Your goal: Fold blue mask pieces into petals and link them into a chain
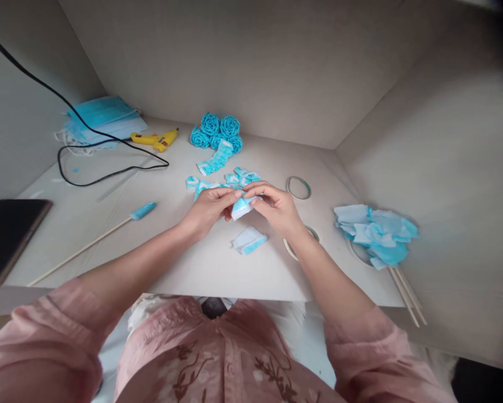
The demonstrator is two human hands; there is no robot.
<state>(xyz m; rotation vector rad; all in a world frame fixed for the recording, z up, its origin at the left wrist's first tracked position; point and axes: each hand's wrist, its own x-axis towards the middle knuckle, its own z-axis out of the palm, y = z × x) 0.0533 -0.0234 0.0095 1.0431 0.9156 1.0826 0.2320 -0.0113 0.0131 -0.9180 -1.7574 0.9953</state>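
Both my hands meet over the middle of the table, fingers closed on one small folded piece of blue and white mask fabric (242,208). My left hand (212,208) pinches its left upper side, and my right hand (276,208) grips its right side. Another cut fabric piece (250,240) lies on the table just below them. Behind my fingers are several folded blue pieces (242,177), partly hidden by the hands. A pleated blue strip (216,159) lies farther back, touching a cluster of rolled blue fabric roses (210,123).
A yellow glue gun (157,139) with a looping black cord and stacked blue masks (104,115) lie back left. A blue-tipped stick (143,211) and a phone (12,238) are at left. Right are tape rings (299,188), heaped fabric scraps (377,232) and wooden sticks (406,296).
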